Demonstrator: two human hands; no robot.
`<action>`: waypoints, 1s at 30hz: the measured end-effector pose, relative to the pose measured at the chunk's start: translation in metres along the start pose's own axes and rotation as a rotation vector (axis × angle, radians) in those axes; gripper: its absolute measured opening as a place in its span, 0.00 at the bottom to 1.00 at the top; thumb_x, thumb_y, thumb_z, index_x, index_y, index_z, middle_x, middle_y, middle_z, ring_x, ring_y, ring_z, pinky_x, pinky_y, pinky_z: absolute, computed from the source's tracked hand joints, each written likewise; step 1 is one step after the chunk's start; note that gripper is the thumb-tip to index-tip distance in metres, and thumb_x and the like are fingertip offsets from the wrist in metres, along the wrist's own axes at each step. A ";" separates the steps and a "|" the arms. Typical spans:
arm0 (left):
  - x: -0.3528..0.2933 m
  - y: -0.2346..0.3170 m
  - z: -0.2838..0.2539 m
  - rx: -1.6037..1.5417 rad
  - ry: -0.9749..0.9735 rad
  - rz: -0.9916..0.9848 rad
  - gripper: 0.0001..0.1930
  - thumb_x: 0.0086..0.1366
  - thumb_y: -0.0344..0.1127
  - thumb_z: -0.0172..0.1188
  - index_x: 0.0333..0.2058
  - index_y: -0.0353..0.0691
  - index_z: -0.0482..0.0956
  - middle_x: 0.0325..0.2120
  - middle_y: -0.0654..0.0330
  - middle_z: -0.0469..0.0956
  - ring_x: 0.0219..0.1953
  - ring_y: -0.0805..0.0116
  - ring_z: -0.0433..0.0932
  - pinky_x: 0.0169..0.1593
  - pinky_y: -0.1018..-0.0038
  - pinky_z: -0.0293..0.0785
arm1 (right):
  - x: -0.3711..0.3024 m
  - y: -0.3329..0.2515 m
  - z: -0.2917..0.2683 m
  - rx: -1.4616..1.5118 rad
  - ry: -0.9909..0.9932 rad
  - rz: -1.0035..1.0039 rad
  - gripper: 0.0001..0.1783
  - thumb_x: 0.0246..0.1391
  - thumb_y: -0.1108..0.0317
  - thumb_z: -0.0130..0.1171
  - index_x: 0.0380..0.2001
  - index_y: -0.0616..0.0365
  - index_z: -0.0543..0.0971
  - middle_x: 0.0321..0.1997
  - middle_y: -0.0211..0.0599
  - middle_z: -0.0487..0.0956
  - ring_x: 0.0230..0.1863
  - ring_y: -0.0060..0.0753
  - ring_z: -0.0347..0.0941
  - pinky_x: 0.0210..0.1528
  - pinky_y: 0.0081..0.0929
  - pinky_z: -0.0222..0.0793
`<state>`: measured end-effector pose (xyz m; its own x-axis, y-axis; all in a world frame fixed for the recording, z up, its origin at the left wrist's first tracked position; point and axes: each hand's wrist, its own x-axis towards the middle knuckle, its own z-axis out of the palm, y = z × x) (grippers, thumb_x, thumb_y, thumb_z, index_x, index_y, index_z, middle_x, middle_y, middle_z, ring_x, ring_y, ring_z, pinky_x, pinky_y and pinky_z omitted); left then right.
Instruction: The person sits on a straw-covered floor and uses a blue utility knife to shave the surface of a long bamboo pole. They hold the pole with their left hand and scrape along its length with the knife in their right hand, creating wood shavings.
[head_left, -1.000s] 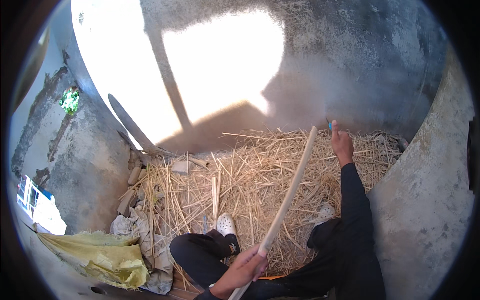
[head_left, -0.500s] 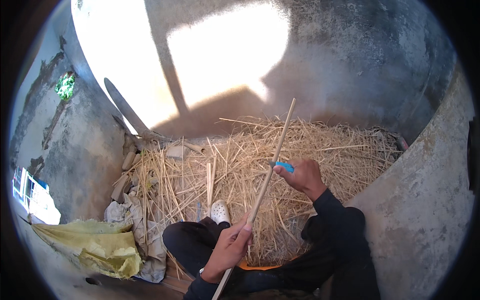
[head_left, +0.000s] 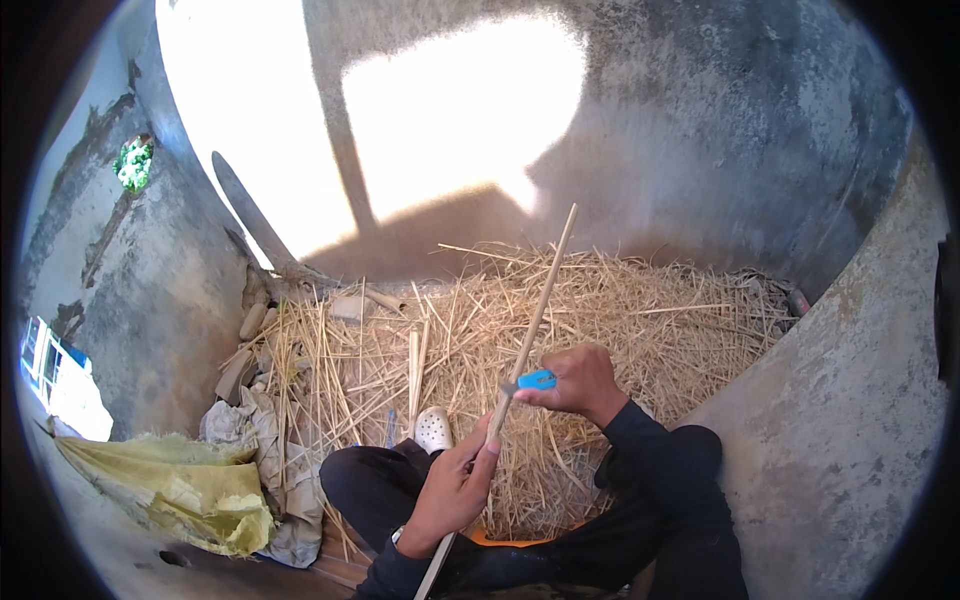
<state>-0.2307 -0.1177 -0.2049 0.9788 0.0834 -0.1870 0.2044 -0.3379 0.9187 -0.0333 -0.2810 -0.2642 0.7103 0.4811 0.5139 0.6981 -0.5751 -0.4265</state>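
Note:
A long, thin strip of pale wood, perhaps bamboo (head_left: 545, 295), slants up and away from my lap. My left hand (head_left: 455, 490) is closed around its lower part, and the tail end passes below the wrist. In my right hand (head_left: 580, 380) is a knife with a blue handle (head_left: 537, 380), gripped in closed fingers. Its short grey blade lies against the strip a little above my left hand. Beneath both hands spreads a thick heap of straw-like shavings (head_left: 650, 340).
Concrete walls (head_left: 700, 150) enclose the spot at the back and sides. Several pale strips (head_left: 414, 365) lie left of the heap. A yellow sack (head_left: 180, 490) and grey cloth (head_left: 295, 500) lie at the lower left. My white clog (head_left: 433, 430) rests among the shavings.
The knife in my right hand has slid down along the strip toward my left hand. The strip's upper end has shifted slightly left and down.

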 end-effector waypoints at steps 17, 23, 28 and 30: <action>-0.026 -0.016 -0.005 0.076 0.002 -0.027 0.24 0.72 0.37 0.50 0.62 0.34 0.63 0.20 0.70 0.64 0.24 0.84 0.62 0.29 0.83 0.62 | 0.007 0.010 0.011 0.038 -0.192 0.148 0.44 0.51 0.23 0.43 0.09 0.56 0.74 0.07 0.38 0.68 0.12 0.39 0.70 0.17 0.37 0.63; -0.028 -0.012 -0.005 0.049 0.068 0.030 0.24 0.70 0.36 0.52 0.61 0.33 0.64 0.22 0.69 0.68 0.26 0.84 0.63 0.31 0.83 0.64 | -0.014 -0.025 -0.001 0.116 -0.254 0.078 0.44 0.51 0.24 0.44 0.09 0.57 0.75 0.06 0.38 0.67 0.11 0.38 0.68 0.18 0.39 0.63; -0.027 -0.013 -0.011 0.078 0.094 0.015 0.23 0.69 0.38 0.52 0.60 0.35 0.66 0.20 0.59 0.72 0.24 0.77 0.70 0.32 0.77 0.70 | -0.022 -0.035 0.011 0.185 -0.213 0.006 0.40 0.46 0.24 0.50 0.10 0.53 0.76 0.07 0.39 0.69 0.10 0.42 0.68 0.17 0.39 0.63; -0.027 -0.013 -0.011 0.105 0.107 0.029 0.23 0.69 0.39 0.52 0.59 0.36 0.67 0.20 0.53 0.73 0.22 0.72 0.73 0.32 0.74 0.72 | -0.031 -0.053 0.008 0.231 -0.198 -0.056 0.41 0.45 0.23 0.51 0.09 0.54 0.75 0.08 0.40 0.69 0.11 0.45 0.69 0.17 0.39 0.63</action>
<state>-0.2601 -0.1051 -0.2080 0.9785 0.1692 -0.1175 0.1814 -0.4376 0.8807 -0.0918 -0.2608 -0.2635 0.6581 0.6404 0.3960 0.7225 -0.3890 -0.5715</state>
